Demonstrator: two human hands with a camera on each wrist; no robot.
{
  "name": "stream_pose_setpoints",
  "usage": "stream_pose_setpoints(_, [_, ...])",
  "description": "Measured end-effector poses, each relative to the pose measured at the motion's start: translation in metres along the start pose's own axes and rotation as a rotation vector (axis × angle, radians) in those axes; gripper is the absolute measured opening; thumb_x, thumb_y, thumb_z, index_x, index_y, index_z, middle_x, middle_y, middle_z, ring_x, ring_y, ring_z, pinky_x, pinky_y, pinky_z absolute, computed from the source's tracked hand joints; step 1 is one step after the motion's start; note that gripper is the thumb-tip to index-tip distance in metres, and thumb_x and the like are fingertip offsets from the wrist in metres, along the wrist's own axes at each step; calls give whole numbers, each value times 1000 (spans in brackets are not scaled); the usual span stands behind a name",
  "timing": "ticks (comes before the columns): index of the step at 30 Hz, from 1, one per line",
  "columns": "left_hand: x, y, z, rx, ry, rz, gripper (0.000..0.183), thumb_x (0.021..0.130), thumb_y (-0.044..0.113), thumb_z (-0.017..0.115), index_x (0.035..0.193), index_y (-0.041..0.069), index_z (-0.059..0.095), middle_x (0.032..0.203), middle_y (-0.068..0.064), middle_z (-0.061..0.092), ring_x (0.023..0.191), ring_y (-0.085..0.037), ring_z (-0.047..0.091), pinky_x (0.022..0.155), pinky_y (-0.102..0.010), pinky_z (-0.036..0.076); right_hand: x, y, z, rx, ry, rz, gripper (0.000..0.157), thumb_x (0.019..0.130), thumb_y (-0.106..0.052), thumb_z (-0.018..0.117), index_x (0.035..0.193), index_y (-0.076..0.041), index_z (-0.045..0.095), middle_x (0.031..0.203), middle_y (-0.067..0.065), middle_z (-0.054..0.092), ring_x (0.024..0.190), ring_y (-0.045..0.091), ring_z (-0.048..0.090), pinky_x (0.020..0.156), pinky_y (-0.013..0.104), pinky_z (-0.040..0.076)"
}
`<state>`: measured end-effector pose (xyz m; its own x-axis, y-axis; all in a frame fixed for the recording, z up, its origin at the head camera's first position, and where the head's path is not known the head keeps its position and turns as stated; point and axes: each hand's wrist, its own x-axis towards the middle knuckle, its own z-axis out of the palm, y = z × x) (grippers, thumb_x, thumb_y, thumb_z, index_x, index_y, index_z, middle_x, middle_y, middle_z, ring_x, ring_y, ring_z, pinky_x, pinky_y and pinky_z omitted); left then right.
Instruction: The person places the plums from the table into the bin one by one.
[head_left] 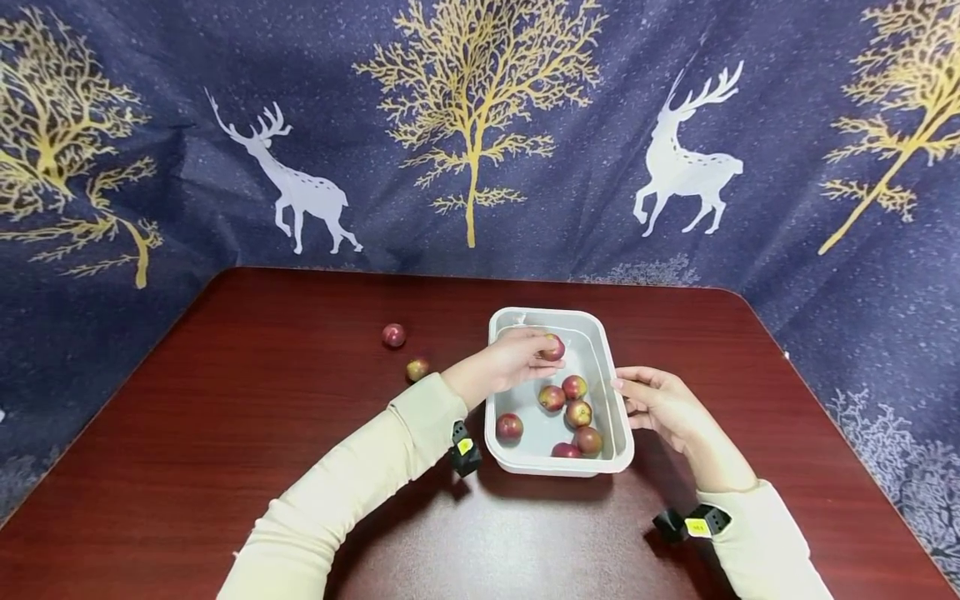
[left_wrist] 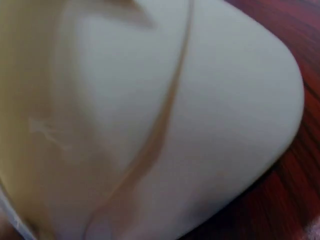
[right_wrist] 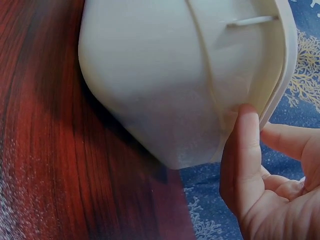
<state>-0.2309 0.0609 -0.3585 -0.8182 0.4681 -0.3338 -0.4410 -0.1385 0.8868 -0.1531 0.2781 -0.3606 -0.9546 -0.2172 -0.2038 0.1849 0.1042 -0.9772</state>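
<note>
A light grey plastic bin (head_left: 558, 468) stands on the table, and several red-and-green plums (head_left: 578, 413) lie loose on its floor, mostly in the near half. My left hand (head_left: 516, 360) reaches over the bin's left side and pinches a plum (head_left: 555, 347) above its far part. At the right side, my right hand (head_left: 663, 408) grips the bin's rim between thumb and fingers; the right wrist view shows the fingers (right_wrist: 245, 150) against the rim from close by. The left wrist view shows only the bin's outer wall (left_wrist: 235, 100), with the left fingers hidden.
Two more plums lie on the table left of the bin, a dark red plum (head_left: 393, 335) and a yellowish-green plum (head_left: 417, 369) near my left forearm. A dark blue cloth (head_left: 540, 208) with trees and deer hangs behind the brown table (head_left: 187, 467).
</note>
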Motion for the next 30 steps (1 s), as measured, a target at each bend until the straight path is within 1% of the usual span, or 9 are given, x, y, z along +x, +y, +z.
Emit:
stream_pose_setpoints(6, [4,-1,6,53,33,-31,9,95,2,46,89,4,53,90,-5,53,124,-41,49,105,-43,40,-1,1,-2,9,7,3,28,96,-10,52,118,6,51,83,-7,68,68,8,64,63,27,57])
stream_pose_setpoints(10, [5,0,8,72,39,-44,7,96,3,47,93,2,53,92,-6,53,124,-41,50,104,-43,42,-2,2,-2,-2,9,3,34,96,-11,51,122,10,47,84,-7,68,68,8,64,63,27,57])
stream_pose_setpoints(12, [5,1,8,70,44,-56,7,96,3,47,97,0,54,92,-5,51,124,-41,49,104,-42,41,-1,2,-2,-2,5,1,34,96,-11,51,122,10,47,84,-7,68,68,8,64,63,27,57])
stream_pose_setpoints(16, [6,1,7,99,61,-84,15,95,4,49,106,-5,54,89,-5,49,123,-39,50,102,-41,43,0,2,-2,11,-10,-1,26,96,-11,51,118,4,52,85,-6,68,69,8,65,63,26,57])
stream_pose_setpoints(19, [6,1,7,133,62,-101,23,95,6,51,114,-7,54,92,-5,50,123,-37,51,101,-40,45,1,2,-2,18,-17,-3,21,97,-11,51,115,0,53,84,-5,69,69,8,65,63,26,57])
stream_pose_setpoints(21, [6,0,6,152,61,-108,29,95,8,52,121,-7,52,101,-8,54,123,-36,51,101,-40,45,1,2,-2,20,-18,-4,20,97,-11,51,114,-1,54,84,-5,69,69,8,65,63,26,57])
stream_pose_setpoints(23, [6,0,6,166,57,-118,36,95,9,52,128,-6,48,114,-14,57,123,-36,51,101,-40,45,1,1,-1,22,-22,-6,20,97,-11,51,114,-1,54,85,-5,69,69,8,65,63,26,57])
stream_pose_setpoints(26, [6,0,6,176,53,-127,44,96,10,52,136,-5,41,131,-24,51,125,-35,50,102,-41,44,1,2,-1,26,-20,-2,20,97,-10,51,114,-1,54,85,-5,69,69,8,65,63,26,57])
stream_pose_setpoints(30, [5,0,6,176,50,-126,44,96,10,50,137,-5,39,136,-30,46,126,-36,48,104,-41,43,1,2,-1,25,-14,4,23,97,-11,51,116,2,53,85,-5,68,68,8,65,63,26,57])
